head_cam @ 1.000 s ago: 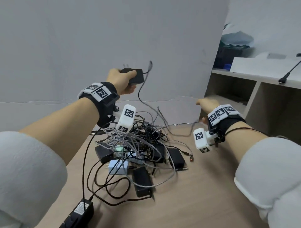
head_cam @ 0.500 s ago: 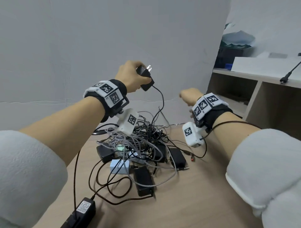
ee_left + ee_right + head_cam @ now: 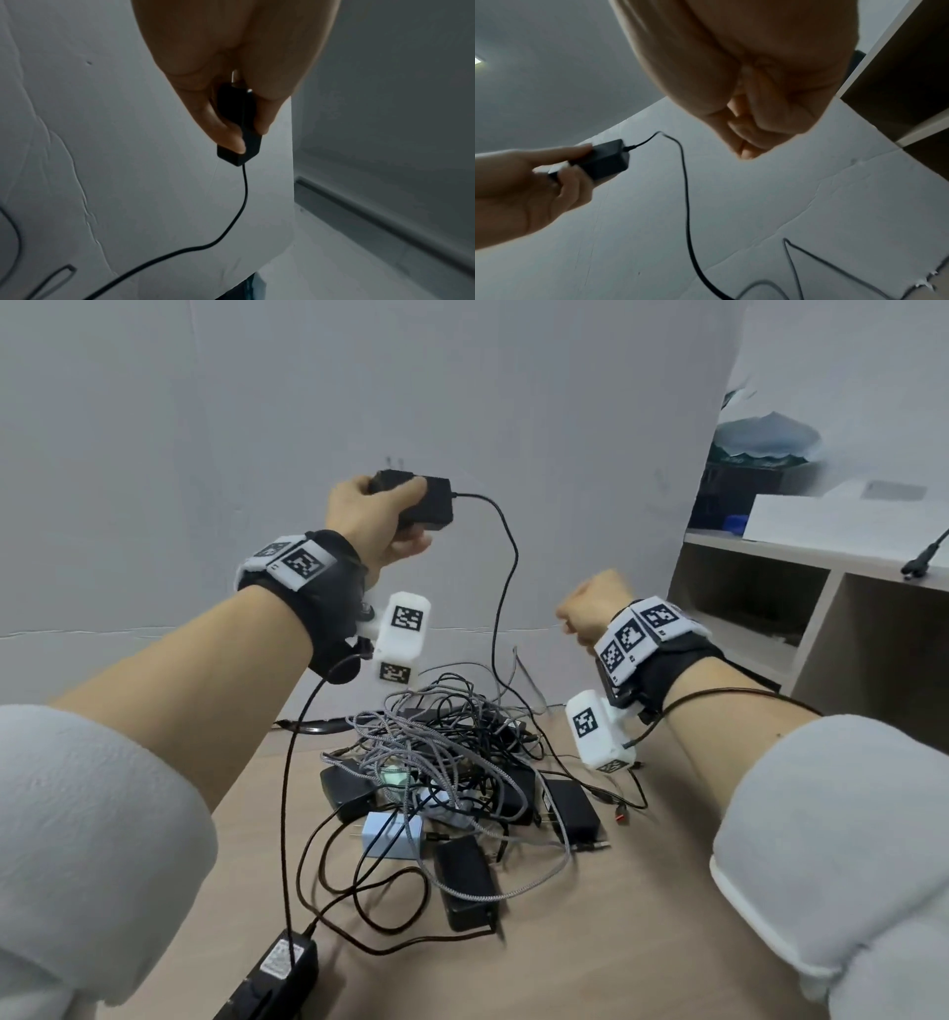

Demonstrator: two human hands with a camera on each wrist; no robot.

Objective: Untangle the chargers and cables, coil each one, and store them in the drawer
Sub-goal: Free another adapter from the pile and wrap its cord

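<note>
My left hand (image 3: 380, 516) is raised above the table and grips a black charger brick (image 3: 431, 500), prongs pointing up. In the left wrist view the fingers and thumb wrap the charger brick (image 3: 246, 130). Its thin black cable (image 3: 508, 588) hangs from the brick down into the tangled pile of chargers and cables (image 3: 452, 762) on the wooden table (image 3: 590, 942). My right hand (image 3: 590, 608) hovers to the right of that cable, curled into a fist. The right wrist view shows the right hand's fingers (image 3: 746, 132) folded with nothing in them, and the cable (image 3: 686, 203) passing beside them.
A light blue plug (image 3: 390, 834) and black adapters (image 3: 464, 880) lie in the pile. Another black adapter (image 3: 272, 978) sits at the near left edge. A white board (image 3: 462, 403) stands behind the table. Open shelves (image 3: 770, 618) are at the right.
My left hand has turned the charger so its cable now leaves to the right. My right hand has moved left and up toward the hanging cable and curled into a fist.
</note>
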